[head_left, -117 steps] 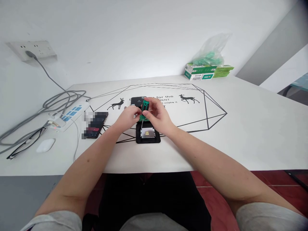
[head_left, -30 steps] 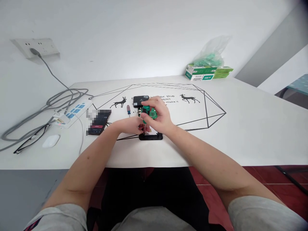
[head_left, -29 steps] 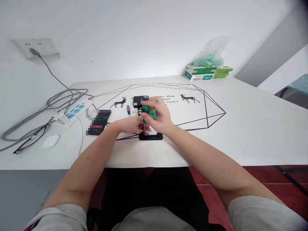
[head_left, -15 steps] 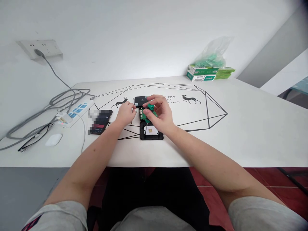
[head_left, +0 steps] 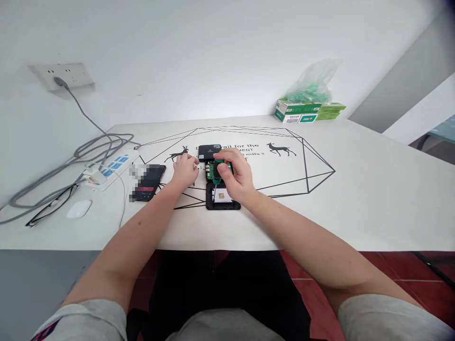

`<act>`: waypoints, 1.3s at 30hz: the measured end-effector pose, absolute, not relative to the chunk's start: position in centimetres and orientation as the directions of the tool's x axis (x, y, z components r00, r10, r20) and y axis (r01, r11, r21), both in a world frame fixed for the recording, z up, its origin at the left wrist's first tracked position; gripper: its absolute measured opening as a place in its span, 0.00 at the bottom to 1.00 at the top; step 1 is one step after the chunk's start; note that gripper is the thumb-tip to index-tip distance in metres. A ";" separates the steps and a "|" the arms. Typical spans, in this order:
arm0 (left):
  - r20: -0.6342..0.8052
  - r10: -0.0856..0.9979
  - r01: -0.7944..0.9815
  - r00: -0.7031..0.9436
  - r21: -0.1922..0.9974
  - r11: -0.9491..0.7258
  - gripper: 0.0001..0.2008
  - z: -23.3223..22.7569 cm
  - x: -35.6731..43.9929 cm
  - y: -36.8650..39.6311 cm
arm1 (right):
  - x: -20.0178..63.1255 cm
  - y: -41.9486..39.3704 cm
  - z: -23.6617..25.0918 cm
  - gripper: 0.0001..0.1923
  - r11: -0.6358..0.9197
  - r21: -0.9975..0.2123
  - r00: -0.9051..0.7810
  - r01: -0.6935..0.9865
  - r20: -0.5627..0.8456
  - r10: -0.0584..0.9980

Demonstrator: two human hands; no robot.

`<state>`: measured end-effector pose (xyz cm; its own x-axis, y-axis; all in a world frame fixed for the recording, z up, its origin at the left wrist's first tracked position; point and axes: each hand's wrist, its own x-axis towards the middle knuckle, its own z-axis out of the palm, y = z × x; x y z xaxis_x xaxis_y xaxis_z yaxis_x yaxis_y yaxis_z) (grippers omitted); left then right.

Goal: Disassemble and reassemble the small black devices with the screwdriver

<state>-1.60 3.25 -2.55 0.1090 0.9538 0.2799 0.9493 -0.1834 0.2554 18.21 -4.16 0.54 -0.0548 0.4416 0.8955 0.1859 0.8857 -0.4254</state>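
Observation:
A screwdriver (head_left: 216, 171) with a green and black handle is gripped in my right hand (head_left: 239, 174). Its thin shaft points down to the left side of a black plastic case half (head_left: 223, 206), which has a white pad with a gold-coloured square inside. Just behind that lies a green circuit board (head_left: 209, 169), partly covered by my right hand. A flat black cover (head_left: 208, 151) rests farther back. My left hand (head_left: 185, 171) lies on the table left of the board, its fingers loosely bent and apart. Tiny parts beside its fingertips are too small to name.
A phone (head_left: 151, 182), a white power strip (head_left: 115, 166) with grey cables, glasses (head_left: 50, 208) and a white earbud case (head_left: 79, 209) are on the left. Green boxes (head_left: 298, 106) with a plastic bag (head_left: 314, 83) on top stand at the back right.
My right hand has tilted and its fingers have closed further around the screwdriver handle, which stands more upright. My left hand has shifted slightly, its fingers lower by the tiny parts.

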 end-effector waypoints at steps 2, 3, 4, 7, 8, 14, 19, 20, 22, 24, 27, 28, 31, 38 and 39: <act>0.252 0.961 0.952 0.114 0.250 -0.178 0.12 -2.5 -1.6 3.2 | 18.3 -4.2 0.5 0.16 0.881 -0.430 -0.048 0.197 0.893 0.447; 0.241 0.963 0.952 0.118 0.247 -0.178 0.11 -2.5 -1.5 3.2 | 18.3 -4.2 0.5 0.16 0.881 -0.431 -0.041 0.195 0.894 0.447; 0.234 0.964 0.953 0.124 0.244 -0.182 0.11 -2.5 -1.5 3.2 | 18.3 -4.2 0.5 0.16 0.882 -0.431 -0.037 0.190 0.895 0.445; 0.226 0.964 0.951 0.139 0.240 -0.193 0.10 -2.6 -1.5 3.1 | 18.4 -4.1 0.3 0.16 0.879 -0.442 -0.034 0.178 0.890 0.454; 0.226 0.964 0.951 0.141 0.239 -0.195 0.10 -2.7 -1.5 3.1 | 18.4 -4.0 0.3 0.17 0.876 -0.450 -0.033 0.177 0.886 0.462; 0.235 0.962 0.957 0.141 0.218 -0.193 0.13 -2.7 -1.4 3.0 | 18.3 -4.2 0.4 0.16 0.871 -0.433 -0.015 0.234 0.894 0.448; 0.231 0.966 0.964 0.118 0.206 -0.167 0.18 -2.5 -1.4 3.0 | 17.8 -4.2 0.3 0.07 0.887 -0.412 0.015 0.209 0.908 0.418; 0.229 0.966 0.964 0.120 0.204 -0.168 0.18 -2.5 -1.4 3.0 | 17.7 -4.1 0.2 0.08 0.877 -0.446 0.022 0.176 0.893 0.450; 0.225 0.966 0.964 0.127 0.202 -0.174 0.17 -2.5 -1.4 2.9 | 17.5 -4.0 -0.1 0.11 0.842 -0.529 0.031 0.111 0.848 0.529; 0.223 0.966 0.964 0.131 0.197 -0.176 0.17 -2.5 -1.4 2.9 | 17.4 -3.9 -0.3 0.14 0.810 -0.583 0.033 0.065 0.813 0.582; 0.226 0.965 0.967 0.134 0.185 -0.178 0.19 -2.6 -1.5 2.8 | 17.4 -3.9 -0.4 0.16 0.806 -0.591 0.015 0.036 0.806 0.591; 0.230 0.964 0.967 0.136 0.181 -0.180 0.20 -2.7 -1.5 2.8 | 17.5 -4.0 -0.3 0.14 0.811 -0.583 0.000 0.045 0.812 0.584; 0.240 0.961 0.968 0.140 0.171 -0.184 0.19 -2.8 -1.6 2.9 | 17.8 -4.3 0.2 0.09 0.860 -0.495 -0.050 0.125 0.863 0.504; 0.224 0.962 0.969 0.157 0.153 -0.194 0.16 -2.7 -1.7 3.0 | 18.5 -4.3 0.5 0.16 0.904 -0.377 -0.098 0.202 0.911 0.401; 0.223 0.962 0.969 0.158 0.153 -0.195 0.16 -2.7 -1.7 3.0 | 18.5 -4.2 0.5 0.17 0.908 -0.375 -0.094 0.184 0.913 0.396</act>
<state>-1.66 2.97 -2.69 0.1581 0.9618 0.2234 0.9687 -0.1949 0.1535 18.48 -4.22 0.46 -0.0937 0.3962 0.9134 0.1842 0.9085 -0.3751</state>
